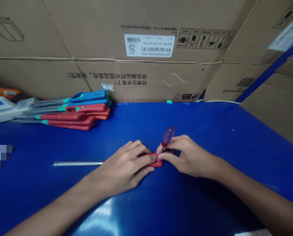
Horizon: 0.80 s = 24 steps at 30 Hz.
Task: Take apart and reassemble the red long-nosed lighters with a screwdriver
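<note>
A red long-necked lighter (158,163) lies flat on the blue table, its silver tube pointing left. My left hand (126,164) is closed over the lighter's handle and presses it to the table, hiding most of the red body. Between the pinched thumb and fingers of my right hand (194,157) is the thin shaft of a screwdriver (168,135). Its purple clear handle with a red collar leans up and to the right. The screwdriver's tip is down at the handle's right end, where my fingertips cover it.
More lighters, blue (91,95) and red (87,108), are piled at the back left, tubes leftward. Beside them are an orange packet (4,91) and whitish packaging (26,104). Cardboard (99,42) walls the back of the blue table (210,127). A small green piece (169,102) lies against it.
</note>
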Each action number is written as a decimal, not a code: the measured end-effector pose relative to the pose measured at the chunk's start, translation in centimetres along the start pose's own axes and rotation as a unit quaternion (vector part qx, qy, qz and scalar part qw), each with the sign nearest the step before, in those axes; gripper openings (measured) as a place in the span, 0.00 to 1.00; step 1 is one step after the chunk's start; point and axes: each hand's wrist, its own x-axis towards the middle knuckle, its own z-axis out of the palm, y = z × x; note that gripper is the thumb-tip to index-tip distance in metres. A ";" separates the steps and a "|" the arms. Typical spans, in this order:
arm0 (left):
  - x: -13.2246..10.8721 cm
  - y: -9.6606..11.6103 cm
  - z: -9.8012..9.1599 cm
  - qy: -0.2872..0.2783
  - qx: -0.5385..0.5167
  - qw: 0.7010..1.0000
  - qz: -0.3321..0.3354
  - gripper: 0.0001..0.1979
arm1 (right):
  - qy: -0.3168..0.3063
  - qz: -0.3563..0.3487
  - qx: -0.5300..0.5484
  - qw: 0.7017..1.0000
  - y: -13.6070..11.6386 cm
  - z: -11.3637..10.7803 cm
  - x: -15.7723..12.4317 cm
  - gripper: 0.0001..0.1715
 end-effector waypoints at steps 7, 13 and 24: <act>0.0 0.1 0.0 -0.019 -0.005 1.000 -0.011 0.08 | 0.060 -0.021 -0.028 0.998 0.9 1.5 0.1 0.17; 0.0 0.0 0.2 -0.016 0.028 0.999 -0.007 0.08 | 0.041 0.006 -0.040 0.998 1.5 2.7 0.7 0.29; -0.1 -0.1 0.1 -0.028 0.007 0.999 -0.015 0.10 | -0.081 0.065 -0.092 0.990 -0.9 -0.2 0.3 0.17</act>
